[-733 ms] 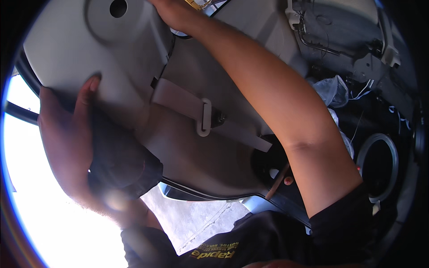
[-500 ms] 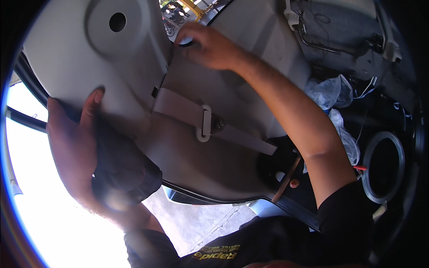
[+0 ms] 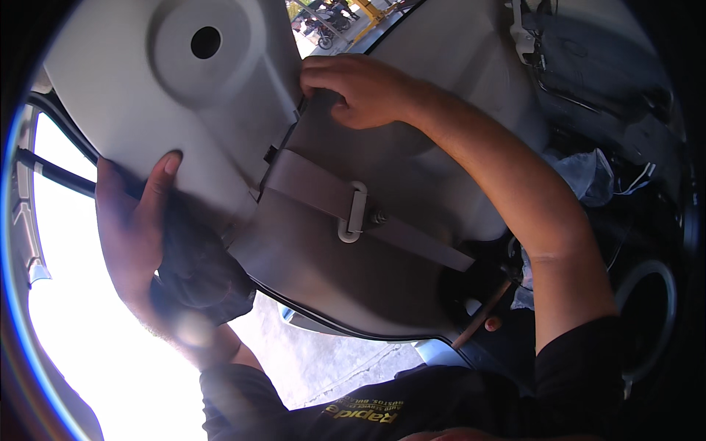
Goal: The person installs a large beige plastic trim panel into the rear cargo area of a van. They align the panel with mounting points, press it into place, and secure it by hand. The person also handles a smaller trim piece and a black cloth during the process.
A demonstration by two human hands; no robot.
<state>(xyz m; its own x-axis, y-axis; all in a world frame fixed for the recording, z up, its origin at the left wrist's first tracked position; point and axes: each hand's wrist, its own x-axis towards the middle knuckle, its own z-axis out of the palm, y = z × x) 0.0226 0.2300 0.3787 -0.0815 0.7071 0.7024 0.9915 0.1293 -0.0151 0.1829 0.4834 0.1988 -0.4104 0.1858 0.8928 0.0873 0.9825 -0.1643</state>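
While holding the left edge of the grey panel (image 3: 213,125) with the left hand (image 3: 136,228), rested the bent fingers of the right hand (image 3: 357,92) on the opposite edge, just beside the border with the lower panel (image 3: 316,272). Pinched the left edge between thumb and fingers, with the thumb lying along the front face and the other fingertips hidden. Could not tell, for the right hand, pinching from only touching; saw just the fingers curled at the edge and the thumb apart from them, below.

Found the grey panel between both hands: up and to the right from the left hand, to the left from the right hand. Saw its long axis slanting from the top of the view down toward the right, to a narrow lower end near the belt strap (image 3: 312,180). Judged neither hand nearer to the panel, with both touching it, but judged the right hand nearer to the border between the panels.

Noticed also a round hole (image 3: 206,42) high in the grey panel, the strap passing through a pale ring (image 3: 360,208), and a dark soft thing (image 3: 202,268) beside the left hand, too blurred to name. Saw a clear plastic bag (image 3: 588,176) beyond the right forearm.
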